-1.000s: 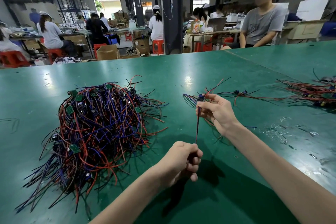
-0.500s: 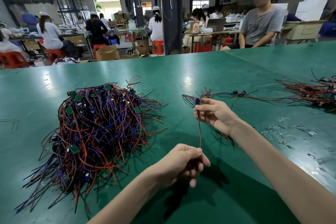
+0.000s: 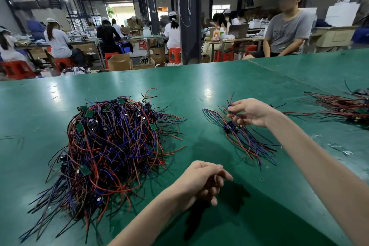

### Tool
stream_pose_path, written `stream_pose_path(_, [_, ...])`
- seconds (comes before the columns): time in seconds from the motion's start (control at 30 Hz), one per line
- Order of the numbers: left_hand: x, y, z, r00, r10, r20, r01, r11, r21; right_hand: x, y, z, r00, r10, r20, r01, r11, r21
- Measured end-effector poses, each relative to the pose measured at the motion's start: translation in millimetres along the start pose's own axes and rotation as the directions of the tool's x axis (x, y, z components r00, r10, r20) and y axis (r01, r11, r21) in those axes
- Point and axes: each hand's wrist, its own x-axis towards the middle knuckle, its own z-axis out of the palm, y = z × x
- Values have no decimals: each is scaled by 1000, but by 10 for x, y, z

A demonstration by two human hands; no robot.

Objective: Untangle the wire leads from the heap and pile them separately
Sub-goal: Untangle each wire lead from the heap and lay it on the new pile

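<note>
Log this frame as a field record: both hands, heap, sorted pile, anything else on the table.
left hand: above the table's near side, fingers loosely curled, no wire visible in it
right hand: pinches a wire lead above the sorted pile
tangled heap: red, blue and black leads with small green boards, left of both hands
sorted pile: smaller, leads fanned out below the right hand
far-right bundle: more red and black leads at the frame edge
table: green

Far-right wire pile [image 3: 339, 109] partly off-frame; left hand [image 3: 201, 181] perhaps empty, unclear
</note>
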Motion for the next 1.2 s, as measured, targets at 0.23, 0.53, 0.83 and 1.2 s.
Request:
stream_pose_path(0.23, [-19,7,5,1000,-1,9,0,999,36,190,130,31,986,140,-94,-167,880,-444])
stream_pose_path(0.53, [-26,3,3,1000,12,29,-14,998,54,132,135,191,972,-67,-223,-103,734,-671])
stream_pose_path(0.83, [-26,22,1,999,20,26,-21,998,57,103,157,361,911,-257,-322,-193,424,-885])
stream_pose_path(1.2, [-46,92,-37,999,48,20,-50,985,164,6,319,409,876,-371,-307,-242,212,-947])
